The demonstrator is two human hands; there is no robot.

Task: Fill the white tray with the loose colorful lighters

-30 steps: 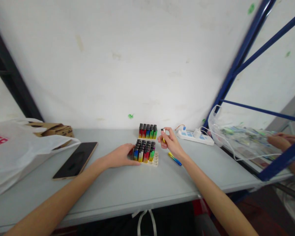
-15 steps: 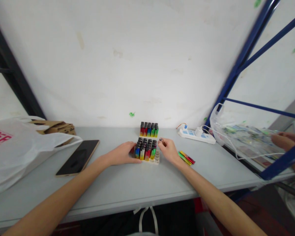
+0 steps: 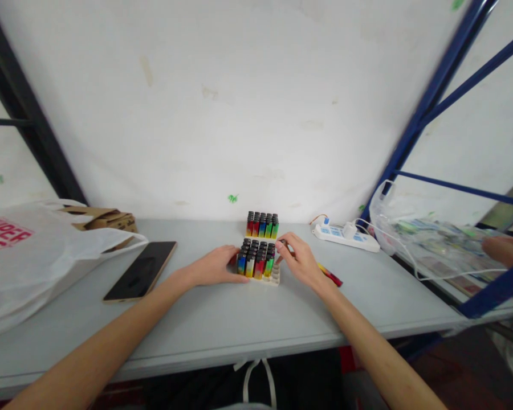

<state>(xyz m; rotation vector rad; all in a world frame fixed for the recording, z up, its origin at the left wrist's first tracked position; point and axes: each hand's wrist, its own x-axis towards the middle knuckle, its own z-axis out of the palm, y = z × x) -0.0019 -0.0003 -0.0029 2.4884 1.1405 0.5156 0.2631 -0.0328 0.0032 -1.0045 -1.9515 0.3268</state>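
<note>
Since the earlier frame, right hand [image 3: 301, 262] has come down from raised to the tray [image 3: 273, 278], pinching a lighter [image 3: 284, 245] at its right side. Left hand [image 3: 216, 265] rests open against the tray's left side. Tray sits mid-tabletop, near the back edge. Loose lighters [image 3: 331, 275] lie right of it; phone [image 3: 140, 270] left.

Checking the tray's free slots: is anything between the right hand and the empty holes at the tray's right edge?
Nothing visible: the right hand sits right beside the tray, its empty right-edge holes uncovered.
</note>
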